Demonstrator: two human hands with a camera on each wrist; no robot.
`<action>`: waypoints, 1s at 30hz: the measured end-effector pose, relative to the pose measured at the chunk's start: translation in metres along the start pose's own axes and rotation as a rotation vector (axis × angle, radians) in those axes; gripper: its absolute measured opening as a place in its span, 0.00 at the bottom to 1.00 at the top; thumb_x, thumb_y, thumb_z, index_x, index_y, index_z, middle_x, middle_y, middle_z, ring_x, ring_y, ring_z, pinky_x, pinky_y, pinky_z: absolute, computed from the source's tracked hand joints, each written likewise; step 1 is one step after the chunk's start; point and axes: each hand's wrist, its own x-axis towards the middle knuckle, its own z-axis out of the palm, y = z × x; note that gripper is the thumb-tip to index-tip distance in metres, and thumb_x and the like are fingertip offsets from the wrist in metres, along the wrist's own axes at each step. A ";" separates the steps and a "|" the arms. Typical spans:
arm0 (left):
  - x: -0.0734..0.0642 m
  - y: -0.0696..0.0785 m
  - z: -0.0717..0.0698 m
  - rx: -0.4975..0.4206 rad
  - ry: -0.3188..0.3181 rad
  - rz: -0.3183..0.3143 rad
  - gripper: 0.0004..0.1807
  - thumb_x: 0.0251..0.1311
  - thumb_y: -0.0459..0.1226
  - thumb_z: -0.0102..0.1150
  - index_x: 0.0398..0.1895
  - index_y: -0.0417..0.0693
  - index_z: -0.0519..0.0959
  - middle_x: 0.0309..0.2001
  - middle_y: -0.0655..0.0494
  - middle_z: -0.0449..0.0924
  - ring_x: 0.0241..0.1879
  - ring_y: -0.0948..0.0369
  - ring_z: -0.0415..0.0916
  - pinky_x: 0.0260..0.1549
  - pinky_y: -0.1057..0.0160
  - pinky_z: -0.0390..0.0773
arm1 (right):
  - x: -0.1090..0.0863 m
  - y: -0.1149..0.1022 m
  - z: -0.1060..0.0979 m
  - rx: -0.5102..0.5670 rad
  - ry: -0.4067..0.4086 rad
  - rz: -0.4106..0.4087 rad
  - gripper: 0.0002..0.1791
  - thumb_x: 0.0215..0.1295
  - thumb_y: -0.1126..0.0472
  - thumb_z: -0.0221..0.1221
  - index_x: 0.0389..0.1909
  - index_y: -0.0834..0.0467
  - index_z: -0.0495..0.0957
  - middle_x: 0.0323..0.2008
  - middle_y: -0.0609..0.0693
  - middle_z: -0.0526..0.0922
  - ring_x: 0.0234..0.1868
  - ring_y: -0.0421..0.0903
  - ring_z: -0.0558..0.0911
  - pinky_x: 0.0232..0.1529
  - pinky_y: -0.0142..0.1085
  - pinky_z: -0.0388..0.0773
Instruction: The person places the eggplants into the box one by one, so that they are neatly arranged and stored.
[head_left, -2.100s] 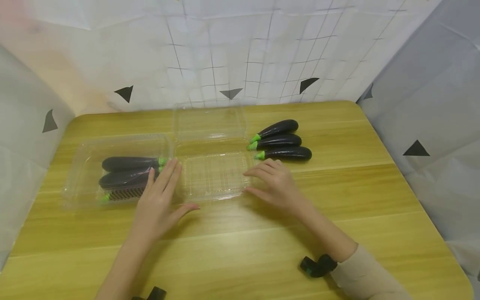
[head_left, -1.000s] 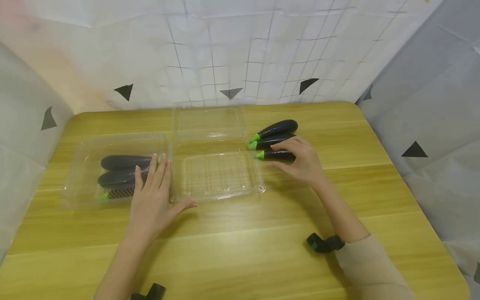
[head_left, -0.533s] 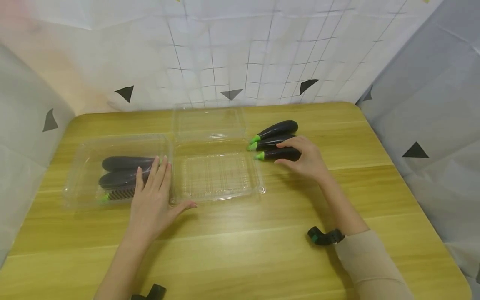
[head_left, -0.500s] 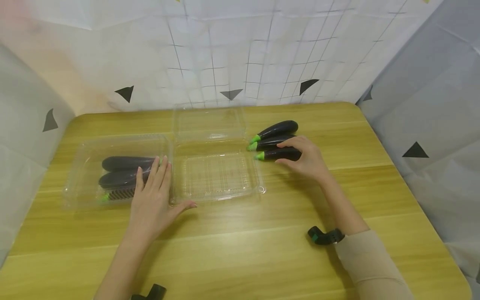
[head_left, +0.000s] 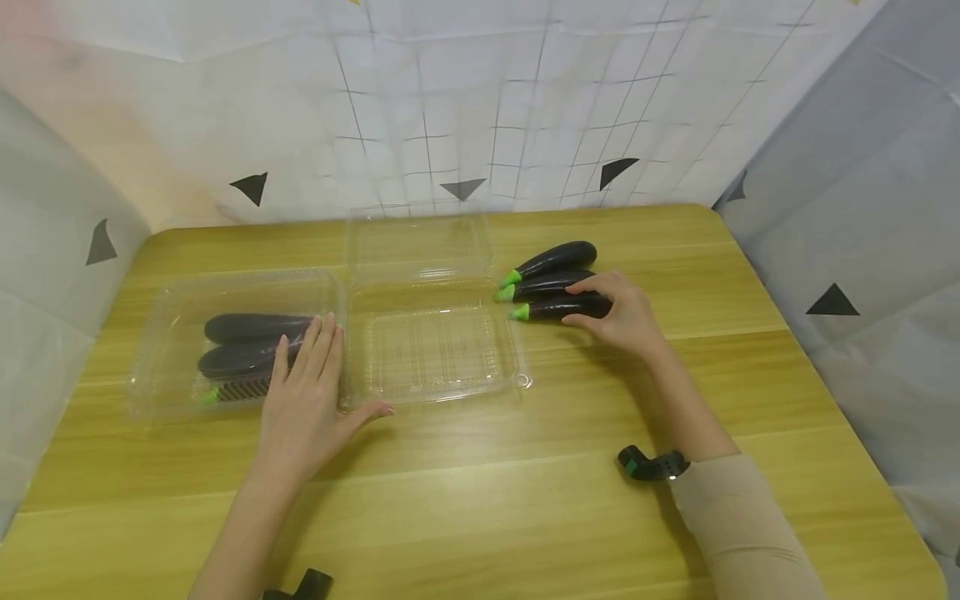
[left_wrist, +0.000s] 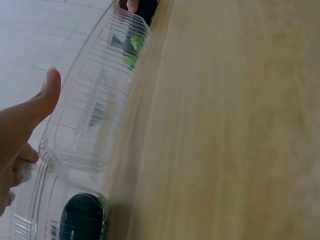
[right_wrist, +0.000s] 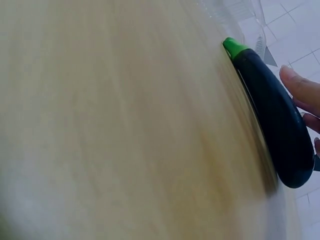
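Note:
In the head view, my left hand (head_left: 303, 392) lies with straight fingers over the right end of a clear plastic box (head_left: 176, 308). Dark eggplants (head_left: 240, 358) with green stems show inside that box. Three more eggplants lie side by side on the table at right, the farthest eggplant (head_left: 558, 257) slightly angled. My right hand (head_left: 622, 317) is over the nearest eggplant (head_left: 551, 309), thumb on its near side and index finger on its far side, the two spread apart. The right wrist view has this eggplant (right_wrist: 272, 112) with the thumb (right_wrist: 300, 87) beside it.
Between the hands stands an opened clear plastic box (head_left: 427, 354), its lid (head_left: 420, 242) folded back toward the wall. A paper-covered wall (head_left: 450, 100) with black triangles rises behind the wooden table (head_left: 465, 500). Similar sheets close in both sides.
My right hand has moved from the opened box's right edge to the nearest eggplant, thumb and index finger drawing closer together. My left hand has shifted slightly left on the filled box.

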 end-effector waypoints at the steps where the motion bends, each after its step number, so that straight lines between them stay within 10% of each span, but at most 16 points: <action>1: 0.000 0.000 0.000 -0.002 0.003 0.001 0.63 0.47 0.71 0.55 0.72 0.31 0.53 0.74 0.39 0.49 0.74 0.50 0.41 0.71 0.47 0.33 | 0.000 0.001 0.000 -0.001 -0.001 0.003 0.24 0.41 0.59 0.78 0.44 0.55 0.85 0.43 0.49 0.85 0.47 0.47 0.77 0.48 0.41 0.73; 30: -0.001 -0.001 0.001 -0.018 0.026 0.016 0.62 0.47 0.71 0.55 0.72 0.31 0.54 0.74 0.40 0.49 0.74 0.51 0.42 0.72 0.49 0.35 | -0.012 -0.001 -0.009 -0.044 -0.085 0.096 0.24 0.45 0.61 0.75 0.47 0.56 0.82 0.50 0.56 0.81 0.55 0.56 0.76 0.56 0.52 0.71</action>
